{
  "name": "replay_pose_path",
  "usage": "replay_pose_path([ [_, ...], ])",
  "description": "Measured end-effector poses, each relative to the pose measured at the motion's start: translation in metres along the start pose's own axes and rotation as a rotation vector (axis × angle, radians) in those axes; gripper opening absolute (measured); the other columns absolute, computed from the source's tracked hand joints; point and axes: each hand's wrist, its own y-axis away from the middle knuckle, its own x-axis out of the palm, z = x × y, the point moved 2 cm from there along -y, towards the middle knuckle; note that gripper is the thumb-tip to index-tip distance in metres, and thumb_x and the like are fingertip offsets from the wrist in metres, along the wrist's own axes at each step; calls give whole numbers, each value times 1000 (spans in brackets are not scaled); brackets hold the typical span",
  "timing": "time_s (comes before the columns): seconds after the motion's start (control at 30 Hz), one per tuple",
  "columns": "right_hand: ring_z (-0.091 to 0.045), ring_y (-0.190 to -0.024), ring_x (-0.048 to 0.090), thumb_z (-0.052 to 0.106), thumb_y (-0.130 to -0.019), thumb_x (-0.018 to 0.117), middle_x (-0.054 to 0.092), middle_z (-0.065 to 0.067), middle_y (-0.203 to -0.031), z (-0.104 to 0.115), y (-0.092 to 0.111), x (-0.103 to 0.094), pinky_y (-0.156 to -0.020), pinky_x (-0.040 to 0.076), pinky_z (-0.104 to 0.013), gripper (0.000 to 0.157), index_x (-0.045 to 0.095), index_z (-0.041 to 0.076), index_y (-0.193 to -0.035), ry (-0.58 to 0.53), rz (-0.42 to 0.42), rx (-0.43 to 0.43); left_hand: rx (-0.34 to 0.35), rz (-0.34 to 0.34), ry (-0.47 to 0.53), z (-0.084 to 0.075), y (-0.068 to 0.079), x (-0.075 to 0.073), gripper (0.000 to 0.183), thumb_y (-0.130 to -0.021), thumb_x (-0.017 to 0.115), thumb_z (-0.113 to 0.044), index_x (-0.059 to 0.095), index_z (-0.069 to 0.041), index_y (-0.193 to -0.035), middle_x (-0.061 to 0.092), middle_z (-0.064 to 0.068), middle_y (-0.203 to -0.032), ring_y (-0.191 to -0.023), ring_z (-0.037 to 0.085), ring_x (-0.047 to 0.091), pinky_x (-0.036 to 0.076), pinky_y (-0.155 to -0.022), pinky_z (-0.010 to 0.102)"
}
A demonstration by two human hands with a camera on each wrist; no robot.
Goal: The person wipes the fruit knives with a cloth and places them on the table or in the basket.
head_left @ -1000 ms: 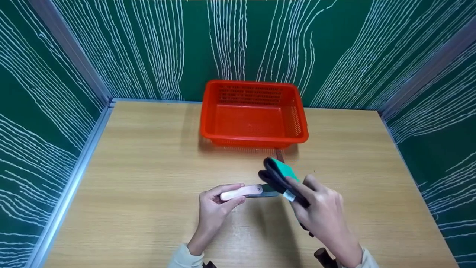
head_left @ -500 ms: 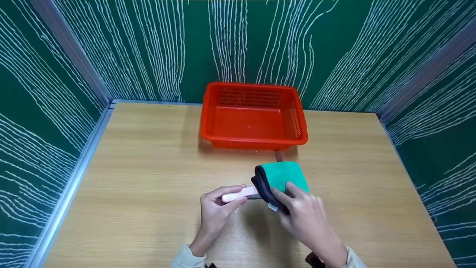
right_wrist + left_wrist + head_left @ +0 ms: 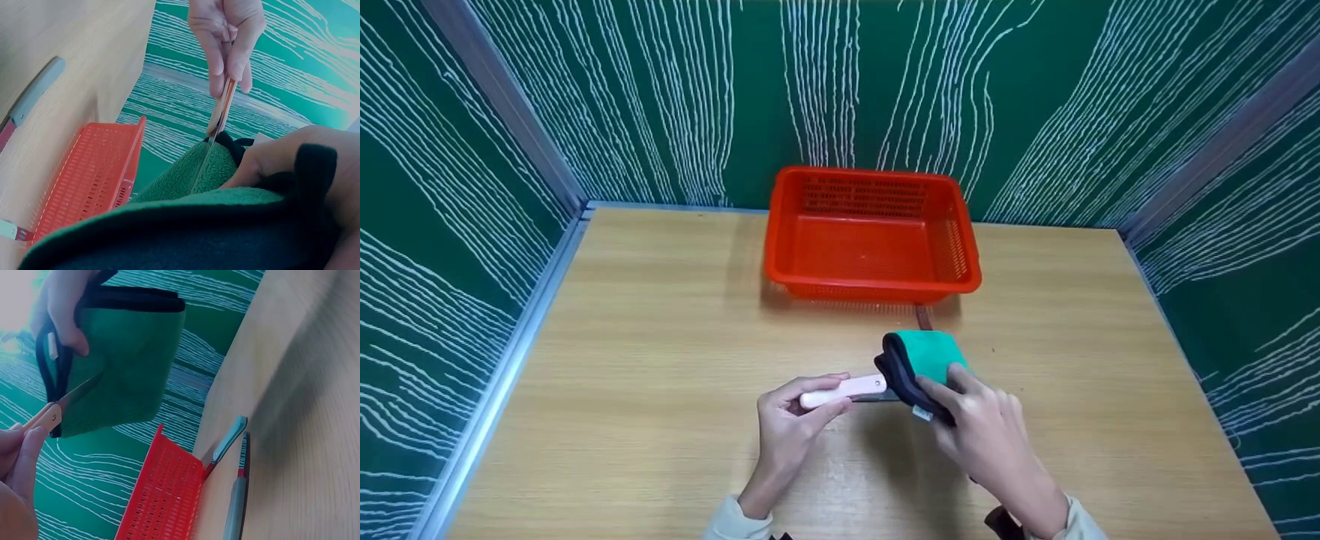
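Observation:
My left hand [image 3: 789, 427] pinches the pale pink handle of a folding knife [image 3: 844, 391], its blade unfolded and pointing right. A folded green cloth with dark edging [image 3: 934, 354] is gripped in my right hand [image 3: 986, 431]. The fold of the cloth lies around the blade and hides most of it in the head view. In the right wrist view the blade runs between fluffy green layers of the cloth [image 3: 216, 169]. Seen from the left wrist, the knife handle [image 3: 42, 419] stops right at the dark edge of the cloth.
A red plastic basket [image 3: 874, 289] stands at the back of the wooden table [image 3: 660, 352]. Two more knives lie in front of it: one with a teal handle [image 3: 229, 439], another with a grey-green handle [image 3: 235, 509]. Green walls with white lines [image 3: 645, 97] enclose the table.
My right hand brought the cloth left over the blade up to the pink handle, then drew slightly back to the right. My left hand stayed nearly in place.

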Motion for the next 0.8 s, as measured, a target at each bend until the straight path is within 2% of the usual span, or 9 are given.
replay_pose_path([
  [0.13,-14,-43,36,0,-63,67,44,1,-70,-6,1,0,-36,21,-19,36,77,13,-94,-5,20,43,1,0,9,-1,-1,-3,26,-68,79,9,70,9,-92,70,21,-95,-87,34,68,58,-68,33],
  [0.27,-16,-44,39,1,-62,70,45,1,-69,-13,3,0,-36,25,-22,33,77,13,-93,-5,14,71,-6,6,14,-2,-1,-5,25,-68,78,9,69,11,-91,69,23,-95,-86,34,68,58,-67,37],
  [0.4,-15,-44,38,3,-63,71,41,4,-68,-21,6,1,-37,26,-25,31,77,14,-92,-10,12,89,-42,23,38,0,-1,-6,26,-70,76,11,67,13,-94,68,26,-96,-82,34,68,58,-64,42],
  [0.53,-14,-45,37,2,-61,69,39,5,-68,-28,9,0,-39,26,-26,33,77,13,-91,-26,13,144,-75,37,57,1,-2,-6,29,-71,75,11,66,15,-98,66,28,-98,-80,35,68,57,-64,44],
  [0.8,-10,-46,34,2,-63,71,46,1,-68,-32,3,-13,-38,25,-25,28,77,10,-90,-31,-112,186,-101,28,41,3,-2,-5,29,-71,75,11,67,13,-99,66,28,-98,-82,37,67,57,-66,43],
])
